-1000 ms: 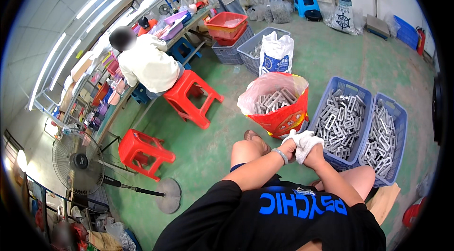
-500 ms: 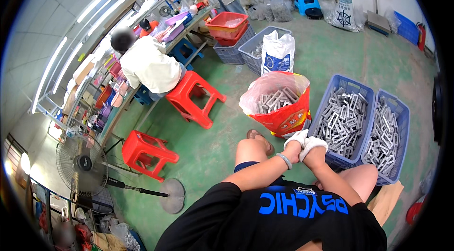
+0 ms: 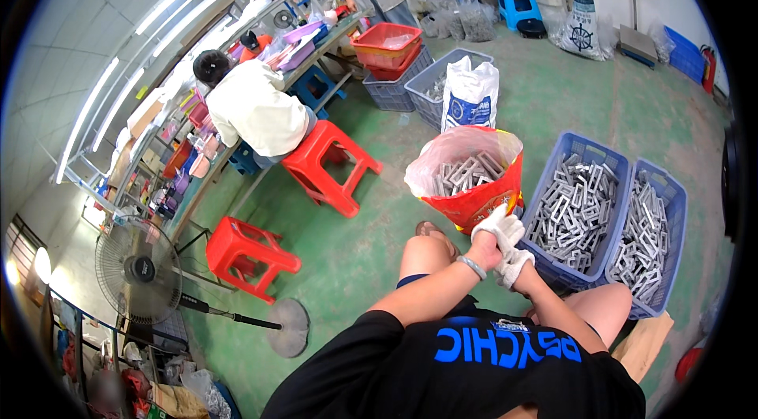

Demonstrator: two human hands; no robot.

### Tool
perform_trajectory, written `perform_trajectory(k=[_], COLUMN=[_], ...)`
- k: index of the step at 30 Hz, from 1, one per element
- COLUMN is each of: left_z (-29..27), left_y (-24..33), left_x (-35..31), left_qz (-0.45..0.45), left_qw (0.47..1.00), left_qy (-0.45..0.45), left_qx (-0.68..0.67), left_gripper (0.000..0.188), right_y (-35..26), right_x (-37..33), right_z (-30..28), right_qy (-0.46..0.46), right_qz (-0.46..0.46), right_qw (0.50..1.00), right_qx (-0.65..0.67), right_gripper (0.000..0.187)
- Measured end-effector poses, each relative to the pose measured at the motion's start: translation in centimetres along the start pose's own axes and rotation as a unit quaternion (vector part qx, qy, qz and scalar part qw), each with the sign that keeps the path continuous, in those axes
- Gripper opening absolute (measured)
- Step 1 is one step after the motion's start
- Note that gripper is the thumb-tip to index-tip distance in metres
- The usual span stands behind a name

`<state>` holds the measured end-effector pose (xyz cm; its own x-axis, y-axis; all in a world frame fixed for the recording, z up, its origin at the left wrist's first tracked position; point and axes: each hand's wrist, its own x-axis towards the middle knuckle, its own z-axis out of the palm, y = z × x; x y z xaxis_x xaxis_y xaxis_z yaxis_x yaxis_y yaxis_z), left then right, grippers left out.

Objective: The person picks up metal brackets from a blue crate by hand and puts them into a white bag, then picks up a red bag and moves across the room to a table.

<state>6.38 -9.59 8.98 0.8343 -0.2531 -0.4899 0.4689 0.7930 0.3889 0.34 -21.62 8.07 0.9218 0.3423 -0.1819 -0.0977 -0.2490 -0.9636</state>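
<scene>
White work gloves cover my hands, which meet in front of my knees, just nearer than a red sack (image 3: 474,204). My left hand (image 3: 491,234), above a grey wristband (image 3: 472,267), has its gloved fingers stretched out toward the sack; skin shows at its wrist and thumb base. Against it lies my right hand (image 3: 515,260), its glove cuff bunched round the wrist. Overlap hides the right fingers, so their grip cannot be read. The open sack, lined with clear plastic, holds many grey metal rectangular frames (image 3: 467,173).
Two blue crates (image 3: 559,143) (image 3: 671,182) at the right hold more metal frames. Behind the sack stand a white bag (image 3: 471,95) and a grey crate (image 3: 426,99). Red stools (image 3: 251,257) (image 3: 332,166), a fan (image 3: 140,269) and a seated person (image 3: 257,107) are at the left.
My hands have shifted slightly down and left. The right glove now reaches over the wrist, which was bare before, and the left fingers look straighter. The view has tilted a little.
</scene>
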Motion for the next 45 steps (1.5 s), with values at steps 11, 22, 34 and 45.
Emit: perform_trajectory(k=[11,22,34,45], left_z=[1.8,3.6,2.6,2.5], left_y=[1.1,2.8,1.6,0.5], left_x=[0.1,-1.1,-0.8,0.3], left_qz=[0.039,0.020,0.059,0.076], left_qw=[0.993,0.991,0.996,0.997], left_qy=[-0.052,-0.107,-0.057,0.003], left_qx=[-0.099,-0.073,-0.040,0.031], left_gripper=[0.032,0.032,0.028,0.024], right_y=[-0.2,-2.0,-2.4,-0.8], right_x=[2.7,2.8,1.7,2.4], right_z=[0.2,-1.1,-0.1,-1.1], right_qy=[0.214,0.215,0.242,0.140], right_qz=[-0.203,-0.324,-0.264,-0.153], right_qw=[0.945,0.884,0.910,0.943], right_qx=[-0.142,-0.261,-0.209,-0.259], right_gripper=[0.011,0.010,0.014,0.014])
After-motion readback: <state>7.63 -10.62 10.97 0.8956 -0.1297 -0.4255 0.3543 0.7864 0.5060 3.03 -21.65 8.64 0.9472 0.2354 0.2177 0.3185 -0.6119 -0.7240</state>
